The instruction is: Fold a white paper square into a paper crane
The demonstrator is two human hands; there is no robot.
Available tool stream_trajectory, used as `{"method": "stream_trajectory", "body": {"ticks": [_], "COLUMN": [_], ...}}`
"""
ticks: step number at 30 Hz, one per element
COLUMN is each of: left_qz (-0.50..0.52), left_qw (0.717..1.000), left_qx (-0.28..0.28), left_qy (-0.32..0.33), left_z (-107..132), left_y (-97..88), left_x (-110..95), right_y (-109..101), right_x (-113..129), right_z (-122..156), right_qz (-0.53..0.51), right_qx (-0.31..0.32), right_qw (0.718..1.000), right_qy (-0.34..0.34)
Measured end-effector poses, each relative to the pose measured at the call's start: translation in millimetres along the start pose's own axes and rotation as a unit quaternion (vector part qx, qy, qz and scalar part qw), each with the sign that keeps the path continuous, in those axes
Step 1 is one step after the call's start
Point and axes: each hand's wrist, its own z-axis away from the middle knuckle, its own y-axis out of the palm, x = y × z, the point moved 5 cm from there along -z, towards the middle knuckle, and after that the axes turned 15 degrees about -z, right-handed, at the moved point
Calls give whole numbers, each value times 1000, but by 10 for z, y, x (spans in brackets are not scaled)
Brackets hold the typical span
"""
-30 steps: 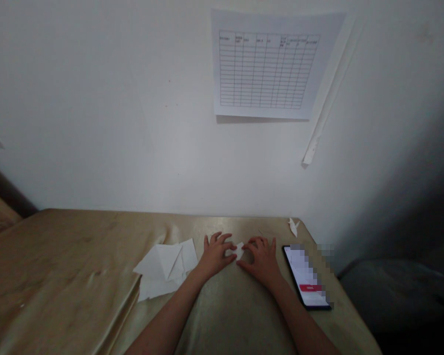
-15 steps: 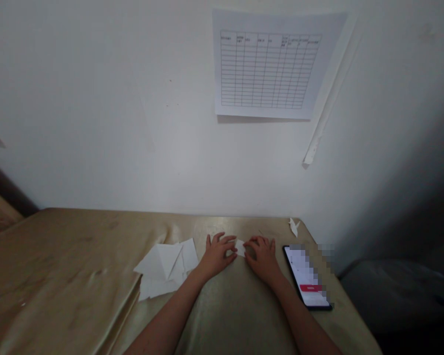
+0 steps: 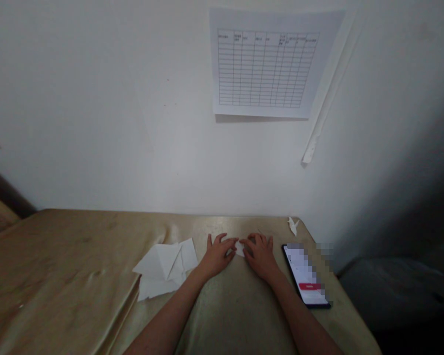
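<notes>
Both my hands rest on a table with a tan cloth (image 3: pixel 77 276), close together near its far edge. Between them lies a small folded piece of white paper (image 3: pixel 239 248). My left hand (image 3: pixel 217 254) pinches its left side with thumb and fingertips, the other fingers spread. My right hand (image 3: pixel 259 253) presses on its right side with curled fingers. The paper is mostly hidden by the fingers.
A loose stack of white paper sheets (image 3: pixel 166 266) lies left of my left hand. A lit phone (image 3: pixel 305 282) lies right of my right wrist. A small folded paper figure (image 3: pixel 293 226) sits at the far right corner. A printed table sheet (image 3: pixel 267 66) hangs on the wall.
My right hand has slid a little to the left, closer to my left hand, covering more of the small paper. The left hand stays in place.
</notes>
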Motion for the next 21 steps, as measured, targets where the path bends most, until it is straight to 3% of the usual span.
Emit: {"method": "stream_trajectory", "body": {"ticks": [21], "left_qz": [-16], "left_qw": [1000], "left_qx": [2], "left_qy": [8], "left_z": [-1], "left_y": [-27], "left_x": [-83], "right_y": [-97], "right_x": [-205], "right_z": [-46], "right_qz": [-101], "right_qx": [4], "right_qw": [995], "right_qy": [-5]}}
